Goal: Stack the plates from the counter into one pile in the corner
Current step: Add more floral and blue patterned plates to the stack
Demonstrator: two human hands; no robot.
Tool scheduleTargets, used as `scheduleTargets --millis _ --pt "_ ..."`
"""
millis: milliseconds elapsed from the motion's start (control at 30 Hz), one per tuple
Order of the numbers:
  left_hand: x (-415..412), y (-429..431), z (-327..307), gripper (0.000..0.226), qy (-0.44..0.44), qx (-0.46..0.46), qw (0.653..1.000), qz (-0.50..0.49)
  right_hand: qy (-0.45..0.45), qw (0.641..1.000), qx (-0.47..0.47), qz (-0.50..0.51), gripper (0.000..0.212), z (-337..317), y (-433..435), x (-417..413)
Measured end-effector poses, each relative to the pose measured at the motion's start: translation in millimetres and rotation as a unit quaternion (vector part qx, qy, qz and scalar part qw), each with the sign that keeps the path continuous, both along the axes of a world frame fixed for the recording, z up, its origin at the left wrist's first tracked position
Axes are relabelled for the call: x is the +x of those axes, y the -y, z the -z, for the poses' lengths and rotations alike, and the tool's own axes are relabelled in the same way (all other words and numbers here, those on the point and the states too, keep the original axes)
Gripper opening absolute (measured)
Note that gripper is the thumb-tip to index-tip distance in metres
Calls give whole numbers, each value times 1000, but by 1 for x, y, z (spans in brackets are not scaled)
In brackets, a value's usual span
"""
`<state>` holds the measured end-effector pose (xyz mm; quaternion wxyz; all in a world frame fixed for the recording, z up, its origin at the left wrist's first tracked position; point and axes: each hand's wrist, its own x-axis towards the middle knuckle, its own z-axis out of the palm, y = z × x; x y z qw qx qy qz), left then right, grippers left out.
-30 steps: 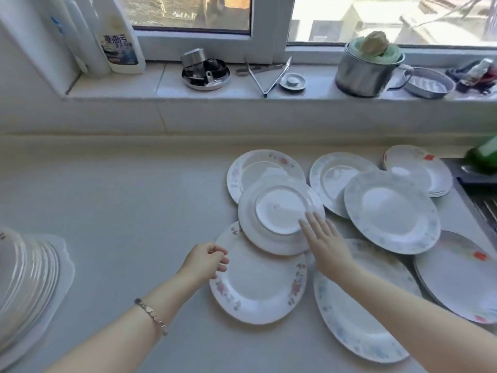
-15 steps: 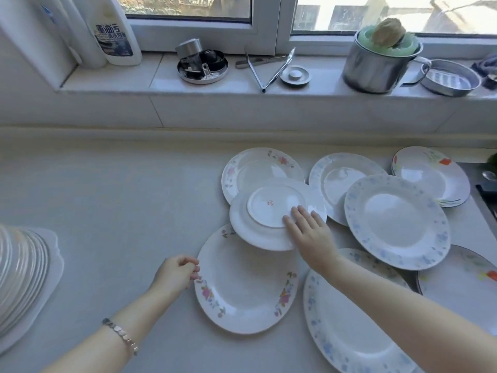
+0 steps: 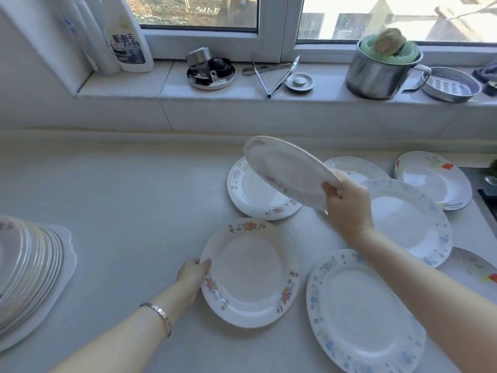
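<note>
White plate point(image 3: 287, 170) in right hand point(image 3: 347, 208), floral plate point(image 3: 250, 273) in left hand point(image 3: 192, 275).

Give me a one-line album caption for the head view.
Right hand holds a tilted plate above the counter; left hand grips the rim of a floral plate lying flat.

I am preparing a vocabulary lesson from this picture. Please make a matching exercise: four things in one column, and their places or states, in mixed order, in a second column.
Things
1. plate in the air
2. front pink-flowered plate
3. steel mug
4. labelled bottle

Places or states
a. at the left end of the windowsill
b. flat on the counter, left hand on its rim
c. tilted, gripped by the right hand
d. further right on the windowsill, green sponge inside

Pairs: 1-c, 2-b, 3-d, 4-a
</note>
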<state>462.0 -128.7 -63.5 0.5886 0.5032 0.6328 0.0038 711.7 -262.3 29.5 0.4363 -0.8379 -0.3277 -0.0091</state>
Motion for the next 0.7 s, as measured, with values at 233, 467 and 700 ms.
scheduleTargets --millis 233,467,700 --pt "-15 -13 -38 28 80 213 970 -84 -239 962 113 70 32 -13 -5 -23" --pt "-124 -99 -95 31 72 311 916 -244 -274 954 103 61 17 -14 -37 -77" --pt "-260 -177 -116 32 11 320 852 -413 -331 939 88 17 17 -15 -116 -185"
